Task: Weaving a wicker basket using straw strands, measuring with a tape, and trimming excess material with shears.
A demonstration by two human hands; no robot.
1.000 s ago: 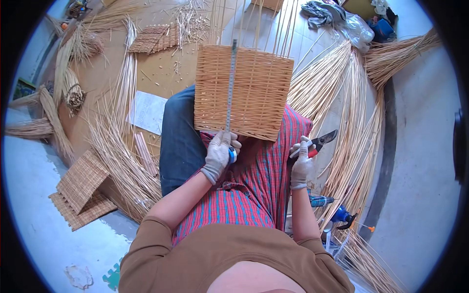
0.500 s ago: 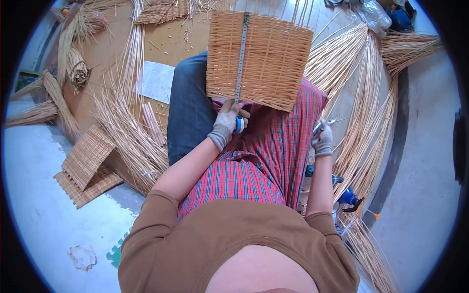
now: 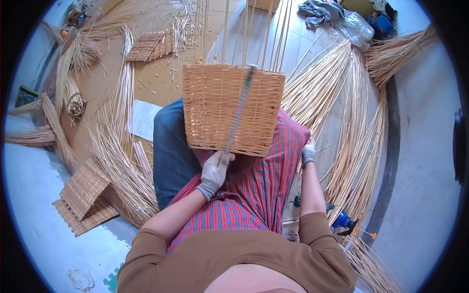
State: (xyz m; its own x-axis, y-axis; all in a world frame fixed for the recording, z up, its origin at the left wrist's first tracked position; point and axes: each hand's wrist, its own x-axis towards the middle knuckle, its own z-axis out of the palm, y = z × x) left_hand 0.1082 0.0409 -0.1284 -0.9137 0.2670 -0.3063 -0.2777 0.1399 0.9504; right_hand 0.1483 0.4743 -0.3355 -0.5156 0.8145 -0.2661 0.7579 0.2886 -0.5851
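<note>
A woven wicker panel (image 3: pixel 210 107) stands propped against my lap, with long uncut stakes (image 3: pixel 224 34) rising from its top edge. My left hand (image 3: pixel 213 173), in a pale knit glove, is closed on a tape measure at the panel's lower edge. The tape blade (image 3: pixel 239 112) runs up across the weave at a slant, its end near the top rim; the case is hidden in the hand. My right hand (image 3: pixel 309 150), also gloved, is by the red plaid cloth (image 3: pixel 293 129) over my right knee. Its fingers are blurred and partly hidden.
Long loose canes (image 3: pixel 351 122) fan out on the right, and more cane bundles (image 3: pixel 117 166) lie on the left. Two woven mats (image 3: pixel 85 183) overlap at left. A paper sheet (image 3: pixel 143 119) lies by my left knee. A blue spray bottle (image 3: pixel 343 220) is near my right elbow.
The panel sits lower and further left in view. The tape has tilted, its upper end to the right. My right hand has moved up to the cloth; the metal tool it held no longer shows.
</note>
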